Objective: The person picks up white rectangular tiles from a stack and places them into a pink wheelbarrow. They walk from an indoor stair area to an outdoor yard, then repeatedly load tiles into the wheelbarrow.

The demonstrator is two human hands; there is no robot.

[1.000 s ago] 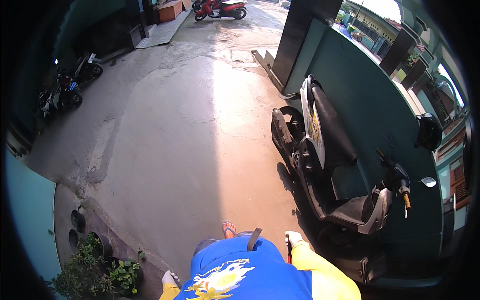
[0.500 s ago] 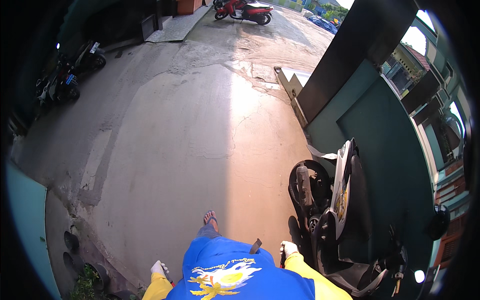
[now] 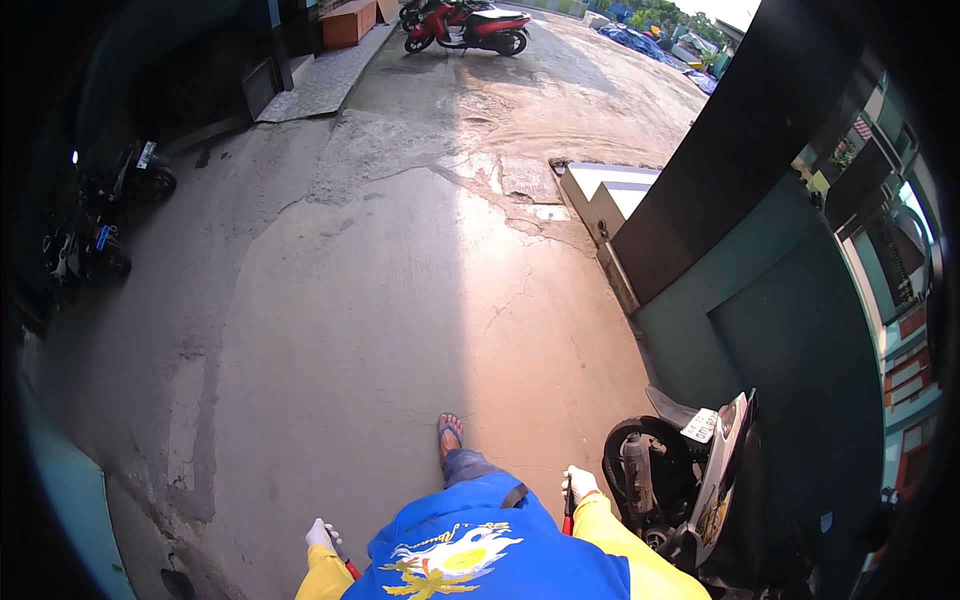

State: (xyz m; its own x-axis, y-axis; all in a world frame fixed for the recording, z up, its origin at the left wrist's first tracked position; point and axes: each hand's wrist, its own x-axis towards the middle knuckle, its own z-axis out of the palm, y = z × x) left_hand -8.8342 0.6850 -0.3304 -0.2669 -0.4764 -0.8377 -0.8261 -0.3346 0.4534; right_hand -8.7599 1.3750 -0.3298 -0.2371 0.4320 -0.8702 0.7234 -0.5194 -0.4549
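I look down at my blue shirt and yellow sleeves while walking on a concrete lane. My left hand (image 3: 321, 535), in a white glove, is closed on a thin dark tool with a red handle (image 3: 345, 558) at my left side. My right hand (image 3: 579, 484), also gloved, grips a similar dark tool with a red handle (image 3: 568, 508) next to my hip. One sandalled foot (image 3: 449, 434) is stepped forward on the concrete. A parked black scooter (image 3: 690, 480) stands just right of my right hand.
A teal wall and dark pillar (image 3: 730, 190) line the right side, with a concrete ramp (image 3: 600, 190) beside them. A red scooter (image 3: 465, 27) is parked far ahead. Dark motorbikes (image 3: 100, 215) stand at the left in shadow.
I have walked forward along the lane: the black scooter has slid back to my lower right, and the red scooter and ramp ahead are closer. Both hands stay closed at my sides.
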